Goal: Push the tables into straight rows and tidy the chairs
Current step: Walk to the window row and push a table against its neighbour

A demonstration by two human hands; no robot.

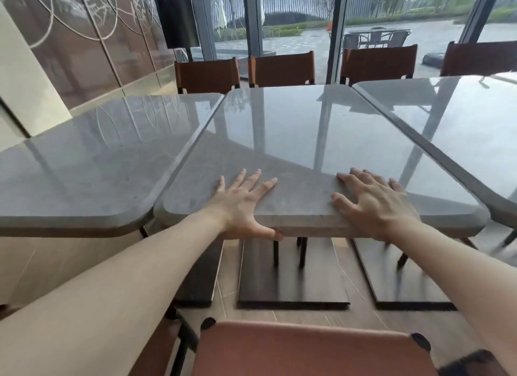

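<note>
Your left hand (pixel 240 205) and right hand (pixel 375 205) flat, fingers spread, on middle worktop (pixel 307 140) near edge; stone-like slab, probably heavy, glossy: push low at edge.

The three table tops (pixel 293 151) are seen in glossy grey, faintly mottled — the chair backs (pixel 281 67) in rust orange, and white curved lines are drawn on the brown wall panels (pixel 92 39).

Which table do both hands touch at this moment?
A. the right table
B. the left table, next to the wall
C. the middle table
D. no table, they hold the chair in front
C: the left hand and the right hand both lie with spread fingers on the near edge of the middle table, between the left table and the right table.
</note>
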